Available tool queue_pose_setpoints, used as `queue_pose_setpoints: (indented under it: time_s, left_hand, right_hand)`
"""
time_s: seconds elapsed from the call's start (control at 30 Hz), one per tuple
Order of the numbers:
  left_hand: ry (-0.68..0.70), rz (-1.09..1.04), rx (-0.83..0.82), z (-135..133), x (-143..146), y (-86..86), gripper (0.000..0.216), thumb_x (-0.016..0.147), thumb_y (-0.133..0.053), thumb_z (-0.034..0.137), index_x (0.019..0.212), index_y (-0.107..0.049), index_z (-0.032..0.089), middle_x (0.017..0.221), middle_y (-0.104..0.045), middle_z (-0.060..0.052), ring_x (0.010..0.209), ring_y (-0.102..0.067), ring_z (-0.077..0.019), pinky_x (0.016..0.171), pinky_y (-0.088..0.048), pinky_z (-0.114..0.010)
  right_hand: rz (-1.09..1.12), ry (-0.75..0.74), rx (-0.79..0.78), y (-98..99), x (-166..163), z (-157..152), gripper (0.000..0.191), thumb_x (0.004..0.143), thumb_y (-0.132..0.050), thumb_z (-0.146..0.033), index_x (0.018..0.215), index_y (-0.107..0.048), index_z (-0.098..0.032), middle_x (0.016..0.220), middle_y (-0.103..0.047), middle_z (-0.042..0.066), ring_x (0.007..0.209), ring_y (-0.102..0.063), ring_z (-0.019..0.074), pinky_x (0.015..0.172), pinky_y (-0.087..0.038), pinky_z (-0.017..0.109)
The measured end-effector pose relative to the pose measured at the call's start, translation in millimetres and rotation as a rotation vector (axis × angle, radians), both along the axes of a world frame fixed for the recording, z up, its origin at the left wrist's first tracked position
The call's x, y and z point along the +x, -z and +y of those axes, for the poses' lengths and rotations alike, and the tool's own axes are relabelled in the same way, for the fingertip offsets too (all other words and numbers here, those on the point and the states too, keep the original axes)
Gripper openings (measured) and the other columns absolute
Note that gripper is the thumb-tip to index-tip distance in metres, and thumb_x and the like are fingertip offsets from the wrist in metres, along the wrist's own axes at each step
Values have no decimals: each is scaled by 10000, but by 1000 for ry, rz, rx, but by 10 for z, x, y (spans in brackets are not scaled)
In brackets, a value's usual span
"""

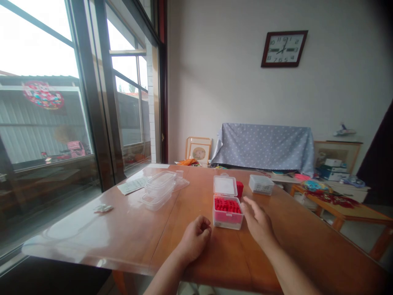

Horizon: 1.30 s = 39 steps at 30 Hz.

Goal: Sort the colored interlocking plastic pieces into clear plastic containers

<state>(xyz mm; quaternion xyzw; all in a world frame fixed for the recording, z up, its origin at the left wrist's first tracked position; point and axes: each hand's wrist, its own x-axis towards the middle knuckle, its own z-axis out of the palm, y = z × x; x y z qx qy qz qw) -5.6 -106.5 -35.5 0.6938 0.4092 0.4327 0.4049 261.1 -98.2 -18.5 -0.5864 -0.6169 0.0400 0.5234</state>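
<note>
A small clear plastic box (227,223) stands on the table with its hinged lid (225,185) tipped back. Rows of red pieces (227,205) fill its upper part, above a pink layer. Just left of the box, my left hand (196,238) rests near the tabletop, fingers curled in and nothing visible between thumb and forefinger. My right hand (258,223) is at the box's right side with its fingers stretched out; whether they touch the wall I cannot tell. Behind the lid, partly hidden, is a red block-like object (240,188).
A closed translucent box (260,185) sits at the back right of the wooden table (123,241). Clear plastic containers (158,190), a printed sheet (132,185) and a crumpled white packet (103,208) lie to the left. A low side table (356,213) stands at right.
</note>
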Motion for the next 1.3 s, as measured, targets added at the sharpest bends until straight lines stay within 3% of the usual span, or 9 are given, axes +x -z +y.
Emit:
queue_pose_setpoints:
  time_s: [0.1, 0.27, 0.4, 0.5, 0.73, 0.87, 0.97, 1.1, 1.3]
  left_hand:
    - [-16, -19, -5, 29, -4, 31, 98, 831, -615, 254, 906, -597, 194, 783, -593, 5, 711, -511, -145, 665, -407, -249]
    - [-46, -108, -62, 151, 9, 75, 225, 821, -664, 382, 902, -591, 185, 809, -588, 3, 732, -518, -146, 692, -410, -258]
    - [-93, -132, -96, 315, 86, -46, 428, 797, -675, 587, 860, -584, 174, 750, -549, 14, 691, -491, -139, 649, -374, -262]
    - [-137, -137, -103, 485, 190, -220, 546, 795, -626, 704, 889, -600, 166, 834, -612, -27, 800, -553, -177, 707, -408, -282]
    - [-134, -162, -179, 991, 464, -517, 753, 848, -457, 818, 1175, -613, 158, 1278, -641, -155, 1143, -582, -286, 892, -451, -366]
    - [-103, -223, -348, 1245, 599, -575, 879, 859, -357, 847, 1433, -470, 191, 1464, -543, -195, 1351, -497, -321, 1020, -411, -427]
    - [-72, -222, -414, 1365, 662, -607, 929, 853, -290, 857, 1512, -377, 209, 1505, -513, -197, 1418, -448, -326, 1063, -371, -470]
    - [-69, -230, -417, 1398, 685, -664, 914, 856, -207, 864, 1486, -407, 233, 1466, -557, -167, 1385, -476, -331, 1082, -336, -517]
    - [-57, -209, -297, 1202, 640, -673, 805, 887, -244, 841, 1156, -652, 200, 1347, -638, -146, 1319, -509, -345, 1089, -325, -518]
  right_hand:
    - [275, -28, -70, 249, 146, 65, 600, 939, -484, -650, 1285, -634, -183, 1322, -679, 163, 1258, -620, 312, 1086, -479, 488]
    - [415, -96, -109, 451, 175, 120, 601, 927, -443, -703, 1124, -708, -201, 1193, -743, 146, 1169, -671, 324, 1060, -488, 478]
    - [333, -85, -103, 395, 143, 118, 584, 930, -396, -723, 908, -730, -245, 973, -776, 116, 1024, -709, 325, 965, -528, 455]
    - [228, -90, -119, 321, 106, 60, 579, 949, -354, -719, 819, -695, -269, 836, -755, 88, 918, -707, 310, 881, -542, 413]
    - [156, -134, -114, 257, 46, -16, 555, 976, -344, -684, 776, -622, -247, 794, -720, 40, 801, -671, 252, 774, -512, 334]
    - [174, -161, -109, 258, 49, 4, 531, 978, -358, -670, 820, -635, -245, 830, -730, 39, 837, -677, 248, 780, -513, 323]
    - [176, -158, -119, 260, 54, 9, 534, 967, -362, -686, 848, -641, -247, 853, -739, 42, 847, -686, 248, 780, -522, 325]
    - [150, -129, -140, 250, 56, 8, 585, 954, -315, -723, 842, -653, -259, 840, -744, 51, 838, -694, 257, 758, -536, 335]
    - [164, -140, -142, 235, 65, 9, 541, 972, -351, -676, 821, -635, -242, 798, -725, 32, 796, -673, 234, 763, -510, 319]
